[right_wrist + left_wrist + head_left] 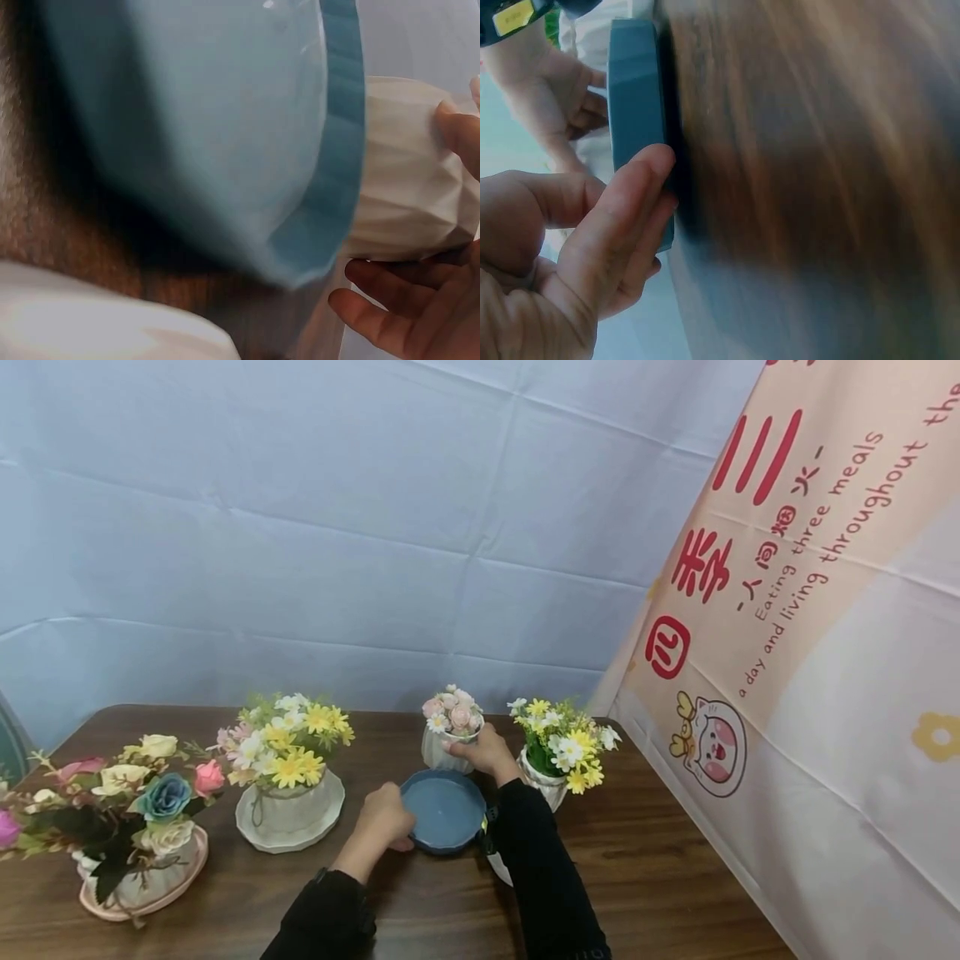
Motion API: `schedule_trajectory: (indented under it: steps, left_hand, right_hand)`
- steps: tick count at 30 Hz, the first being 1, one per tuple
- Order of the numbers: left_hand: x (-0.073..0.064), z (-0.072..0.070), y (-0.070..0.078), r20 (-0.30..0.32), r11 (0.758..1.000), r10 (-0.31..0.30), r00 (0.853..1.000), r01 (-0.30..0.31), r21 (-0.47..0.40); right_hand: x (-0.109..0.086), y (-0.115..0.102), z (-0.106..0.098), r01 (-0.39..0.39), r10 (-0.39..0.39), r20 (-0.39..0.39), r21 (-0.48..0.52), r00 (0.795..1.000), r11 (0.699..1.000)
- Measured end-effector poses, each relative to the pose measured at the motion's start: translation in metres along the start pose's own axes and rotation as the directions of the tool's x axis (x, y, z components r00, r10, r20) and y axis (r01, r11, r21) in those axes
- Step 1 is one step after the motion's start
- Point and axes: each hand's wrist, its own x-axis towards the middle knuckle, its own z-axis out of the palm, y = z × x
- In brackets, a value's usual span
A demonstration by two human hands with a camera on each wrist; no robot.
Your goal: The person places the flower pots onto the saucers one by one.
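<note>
A round blue saucer [444,811] with a raised, faceted rim is in the middle of the head view, close over the brown table. My left hand [386,817] pinches its left edge; in the left wrist view the fingers [641,187] lie along the saucer's outer side. Just behind the saucer is a small white ribbed flowerpot [442,755] with pale pink roses and a white daisy. My right hand [489,752] grips this pot from the right. The right wrist view shows thumb and fingers on opposite sides of the pot [409,180].
To the right, a white pot with yellow and white daisies [566,739] stands partly behind my right forearm. A white saucer [501,867] shows under that sleeve. At left are a daisy pot on a white saucer [330,814] and mixed roses on a pink-rimmed saucer [198,868].
</note>
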Motion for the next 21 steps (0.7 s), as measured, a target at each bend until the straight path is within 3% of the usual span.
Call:
schedule_trajectory:
  steps: [14, 21]
  left_hand:
    - [0.003, -0.036, -0.01, -0.065, 0.999, 0.007, 0.998, -0.005, 0.033]
    - [0.008, -0.042, -0.02, -0.113, 1.0, 0.003, 0.994, -0.002, 0.007]
  right_hand:
    - [0.003, 0.003, 0.0, -0.028, 0.028, 0.007, -0.011, 1.0, 1.0]
    - [0.004, 0.002, 0.002, -0.007, 0.007, 0.003, -0.022, 1.0, 1.0]
